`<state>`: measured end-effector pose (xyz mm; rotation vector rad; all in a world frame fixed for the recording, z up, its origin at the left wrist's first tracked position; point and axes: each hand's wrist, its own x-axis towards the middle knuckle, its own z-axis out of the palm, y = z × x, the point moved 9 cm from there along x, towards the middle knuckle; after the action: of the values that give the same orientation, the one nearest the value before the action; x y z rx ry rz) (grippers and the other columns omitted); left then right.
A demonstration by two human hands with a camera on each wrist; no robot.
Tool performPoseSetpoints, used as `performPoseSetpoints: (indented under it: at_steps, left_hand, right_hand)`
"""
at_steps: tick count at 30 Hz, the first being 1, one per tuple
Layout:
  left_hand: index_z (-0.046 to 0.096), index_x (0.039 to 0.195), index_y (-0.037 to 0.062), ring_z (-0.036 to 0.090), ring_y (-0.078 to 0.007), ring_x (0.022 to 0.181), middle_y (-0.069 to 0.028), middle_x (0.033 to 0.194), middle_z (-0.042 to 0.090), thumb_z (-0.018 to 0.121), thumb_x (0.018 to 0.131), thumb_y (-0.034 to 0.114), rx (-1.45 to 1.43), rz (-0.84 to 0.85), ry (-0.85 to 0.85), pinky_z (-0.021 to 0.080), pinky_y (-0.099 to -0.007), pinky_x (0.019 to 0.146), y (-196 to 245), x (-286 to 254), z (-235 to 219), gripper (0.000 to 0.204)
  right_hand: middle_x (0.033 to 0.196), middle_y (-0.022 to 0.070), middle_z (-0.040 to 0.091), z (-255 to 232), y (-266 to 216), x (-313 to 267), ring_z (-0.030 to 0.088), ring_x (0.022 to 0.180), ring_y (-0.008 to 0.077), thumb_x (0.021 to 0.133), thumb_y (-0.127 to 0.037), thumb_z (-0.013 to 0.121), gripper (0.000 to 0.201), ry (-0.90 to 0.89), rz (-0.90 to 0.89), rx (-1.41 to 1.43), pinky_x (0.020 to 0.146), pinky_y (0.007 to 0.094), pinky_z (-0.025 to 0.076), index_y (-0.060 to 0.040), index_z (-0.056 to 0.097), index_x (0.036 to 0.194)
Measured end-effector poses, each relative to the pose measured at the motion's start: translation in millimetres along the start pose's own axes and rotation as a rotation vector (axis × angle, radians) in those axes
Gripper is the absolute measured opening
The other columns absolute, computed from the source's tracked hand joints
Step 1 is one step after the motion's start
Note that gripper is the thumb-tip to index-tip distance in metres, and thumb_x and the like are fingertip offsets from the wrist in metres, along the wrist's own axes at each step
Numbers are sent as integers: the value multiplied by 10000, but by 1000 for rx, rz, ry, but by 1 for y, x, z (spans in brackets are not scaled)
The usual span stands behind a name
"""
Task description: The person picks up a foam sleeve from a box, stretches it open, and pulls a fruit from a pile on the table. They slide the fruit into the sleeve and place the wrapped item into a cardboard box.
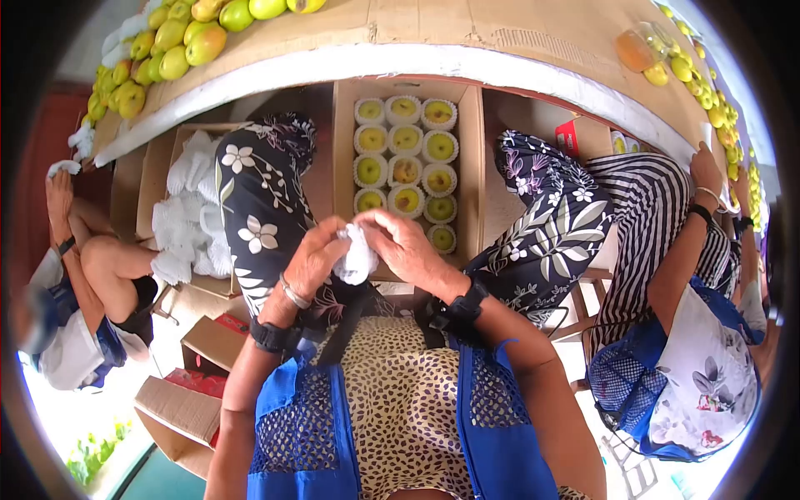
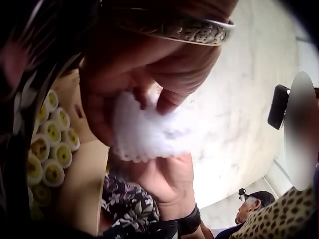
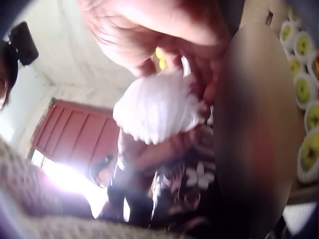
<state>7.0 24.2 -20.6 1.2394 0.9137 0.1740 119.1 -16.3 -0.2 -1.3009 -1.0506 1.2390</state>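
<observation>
A white foam net sleeve [image 1: 358,260] is held between both hands, above the lap and just in front of an open carton. My left hand [image 1: 313,260] pinches it from one side, with finger and thumb tips on the foam in the left wrist view. My right hand [image 1: 407,248] grips its upper part from the other side; the foam [image 3: 157,107] looks ribbed with a scalloped edge in the right wrist view. Whether fruit sits inside it I cannot tell. Beyond the hands, the cardboard carton [image 1: 472,137] holds rows of yellow-green apples [image 1: 405,137] in foam nets.
On the left, a box holds a heap of white foam nets [image 1: 192,171]. Loose apples [image 1: 171,42] lie on the cardboard-covered table [image 1: 417,33] above the carton. People sit close on both sides, one in striped trousers [image 1: 642,200]. Open cartons [image 1: 179,408] stand at the lower left.
</observation>
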Motion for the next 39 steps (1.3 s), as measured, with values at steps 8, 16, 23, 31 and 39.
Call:
performPoseSetpoints:
  at_steps: [8,16,23,31,39]
  left_hand:
    - [518,930,3,522,-81,710,-36,818,575,505,864,132,-162,15,305,425,-215,608,-16,19,-26,146]
    - [502,892,40,562,-99,744,-42,841,588,496,854,98,-283,125,365,461,-228,662,-12,22,-31,71]
    - [462,889,72,550,-89,772,-36,870,583,526,847,47,-359,143,228,457,-220,672,-11,28,-21,80]
    - [510,1051,84,554,-85,791,5,893,565,522,877,106,-319,103,210,457,-224,692,-15,33,-20,176]
    - [486,932,82,494,-46,715,31,788,512,507,895,92,-356,337,328,424,-191,631,-11,29,-33,44]
  right_hand:
    - [864,94,601,-6,23,12,595,757,149,854,-143,570,214,-30,89,-4,669,286,480,-19,523,1022]
    - [881,83,610,7,38,15,597,783,129,834,-155,607,269,-46,58,177,685,258,489,28,517,1009]
    - [836,20,585,17,66,14,562,701,83,851,-156,580,179,-92,366,521,609,219,474,-35,530,974]
    - [867,2,572,26,79,14,542,724,61,855,-68,514,152,-93,483,850,597,189,447,-73,531,1006]
    - [847,1,577,32,69,12,525,706,60,806,-33,553,174,-188,415,653,623,196,437,-44,541,979]
